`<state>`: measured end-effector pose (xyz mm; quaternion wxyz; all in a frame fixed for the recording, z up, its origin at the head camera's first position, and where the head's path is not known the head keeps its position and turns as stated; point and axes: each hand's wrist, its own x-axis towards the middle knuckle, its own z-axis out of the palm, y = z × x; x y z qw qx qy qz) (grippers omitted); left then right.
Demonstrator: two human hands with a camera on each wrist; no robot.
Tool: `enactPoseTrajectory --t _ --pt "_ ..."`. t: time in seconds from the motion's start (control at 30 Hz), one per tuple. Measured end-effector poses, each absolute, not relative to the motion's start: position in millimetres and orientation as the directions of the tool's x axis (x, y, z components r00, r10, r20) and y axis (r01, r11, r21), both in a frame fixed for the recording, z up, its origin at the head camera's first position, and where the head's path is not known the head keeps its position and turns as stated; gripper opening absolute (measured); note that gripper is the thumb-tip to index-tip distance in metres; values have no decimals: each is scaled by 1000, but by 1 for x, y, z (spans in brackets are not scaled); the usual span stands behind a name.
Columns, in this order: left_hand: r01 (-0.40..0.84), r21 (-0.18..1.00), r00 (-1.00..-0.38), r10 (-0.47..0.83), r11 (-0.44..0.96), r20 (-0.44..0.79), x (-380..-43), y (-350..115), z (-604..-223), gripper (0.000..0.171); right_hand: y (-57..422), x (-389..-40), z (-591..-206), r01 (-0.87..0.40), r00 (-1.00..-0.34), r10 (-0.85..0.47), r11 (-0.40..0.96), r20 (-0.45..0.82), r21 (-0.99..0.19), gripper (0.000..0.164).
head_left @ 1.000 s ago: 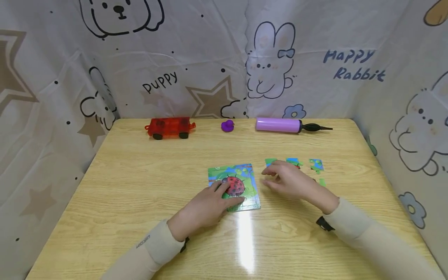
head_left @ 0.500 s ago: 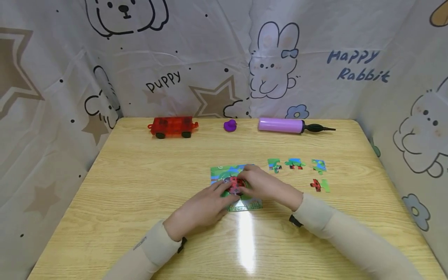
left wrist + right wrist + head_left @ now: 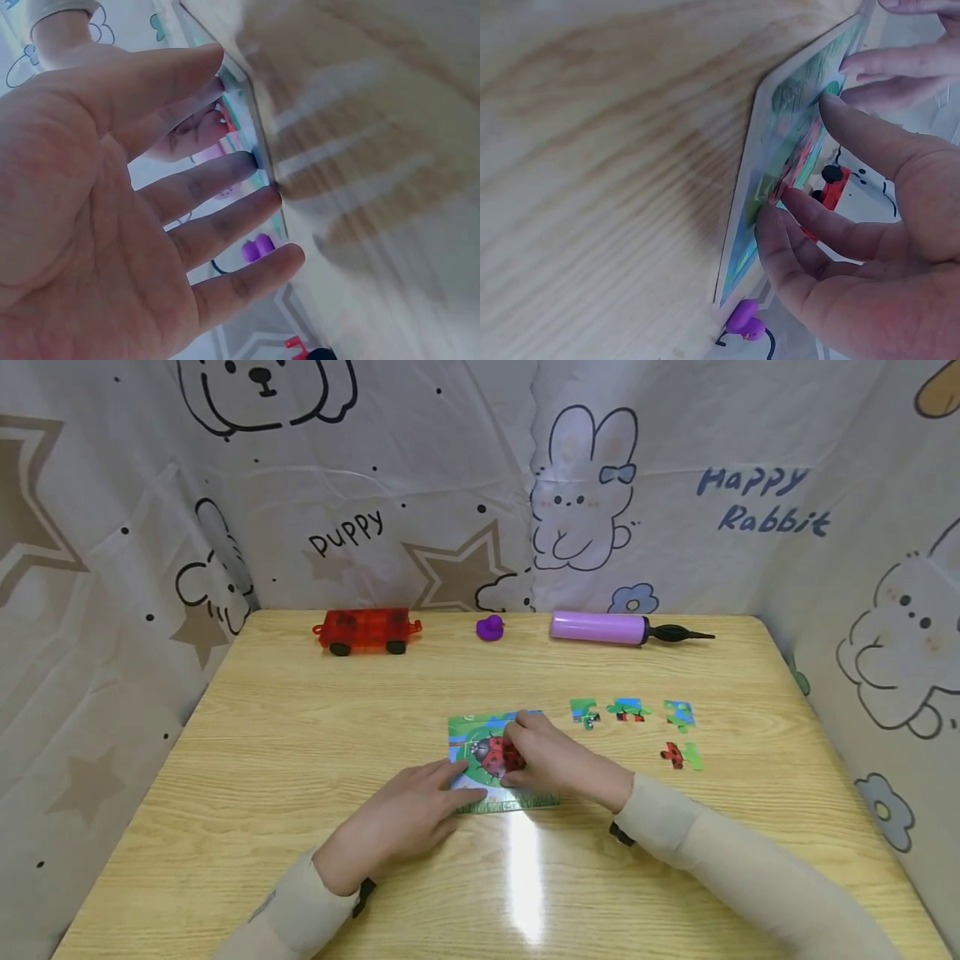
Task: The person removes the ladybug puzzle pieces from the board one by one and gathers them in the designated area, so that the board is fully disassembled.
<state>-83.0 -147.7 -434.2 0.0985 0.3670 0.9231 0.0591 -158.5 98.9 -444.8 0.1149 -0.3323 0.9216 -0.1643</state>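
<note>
A square jigsaw board [image 3: 467,727] with a ladybug picture lies mid-table. At its lower left, my left hand [image 3: 405,810] has its fingers spread and fairly straight, the fingertips resting on the board. In the left wrist view that palm [image 3: 82,187] faces the camera, holding nothing. My right hand [image 3: 558,764] is over the right part of the board, thumb and fingertips bent around a red puzzle piece [image 3: 513,756], pinching it at the board's surface. In the right wrist view, the thumb [image 3: 855,120] and fingers [image 3: 784,247] meet the board on either side of the red patch.
Several loose puzzle pieces [image 3: 628,710] lie right of the board, with a red and green one [image 3: 681,756] nearer. Along the back edge stand a red toy wagon [image 3: 367,632], a purple rubber duck [image 3: 491,627] and a purple hand pump [image 3: 600,627]. Printed cloth [image 3: 420,485] surrounds the table.
My right hand has moved left from beside the loose pieces onto the board and closed its fingertips there. My left hand has drawn back slightly toward the board's lower left.
</note>
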Motion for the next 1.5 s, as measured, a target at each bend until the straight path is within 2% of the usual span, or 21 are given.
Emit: enactPoseTrajectory --t 0.2,0.47,0.73,1.0,1.2,1.5 --pt "654 202 -712 684 729 -159 -81 -151 -435 49 95 -167 -442 -506 -753 -626 747 -201 -431 44" --pt "587 301 -746 647 752 -161 -84 -148 -434 44 93 -173 -441 -432 -762 -591 769 -266 -471 47" --pt "578 284 -756 633 765 -167 -86 -144 -437 44 97 -168 -442 -406 -788 -579 746 -212 -527 47" --pt "545 295 -765 610 785 -208 -88 -143 -437 43 100 -156 -454 -408 -791 -605 633 -91 -658 49" --pt "541 298 -764 608 786 -216 -89 -142 -434 41 106 -153 -461 -458 -785 -619 612 -30 -645 29" --pt "570 277 -756 626 774 -193 -91 -139 -432 38 119 -156 -454 -450 -752 -654 599 -80 -663 8"
